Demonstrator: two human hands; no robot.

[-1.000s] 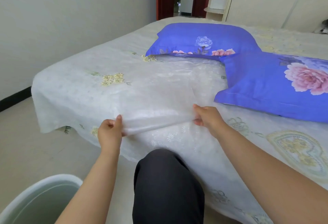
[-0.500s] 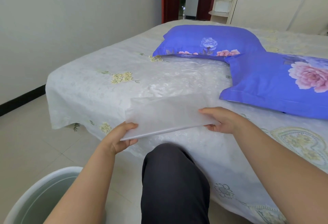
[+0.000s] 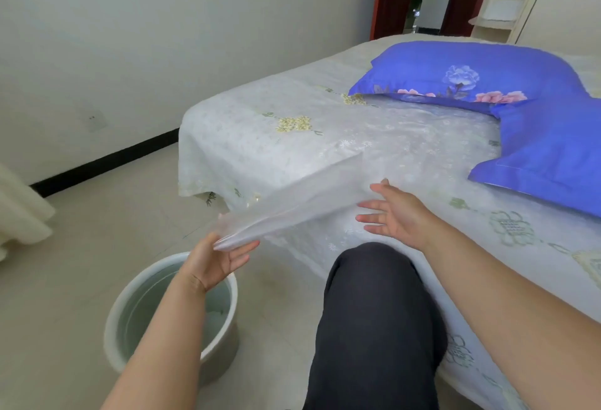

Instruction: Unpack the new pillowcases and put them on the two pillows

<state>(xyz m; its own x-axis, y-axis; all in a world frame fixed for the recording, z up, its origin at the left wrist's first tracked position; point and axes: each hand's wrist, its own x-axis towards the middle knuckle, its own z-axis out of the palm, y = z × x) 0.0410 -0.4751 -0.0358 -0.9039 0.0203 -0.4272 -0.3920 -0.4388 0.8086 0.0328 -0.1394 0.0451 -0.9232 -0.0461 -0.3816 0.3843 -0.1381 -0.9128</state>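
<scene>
Head view: the bed (image 3: 247, 149) is covered by a pale floral sheet, and two blue flowered pillows (image 3: 455, 74) are laid overlapping on its far right part. A round bin (image 3: 117, 328) is seen on the floor below the clear plastic bag (image 3: 292, 204) — pinched at its near corner by the left hand (image 3: 214, 263). The right hand (image 3: 396, 214) is held spread, fingers straight, just beside the bag's other end — nothing is gripped.

Bright even daylight, soft shadows, slight motion blur, wide-angle edge distortion.

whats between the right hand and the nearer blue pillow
In the head view, only bare floral bedsheet lies between the right hand and the nearer blue pillow. The clear plastic bag stretches the other way, toward the left hand.
</scene>
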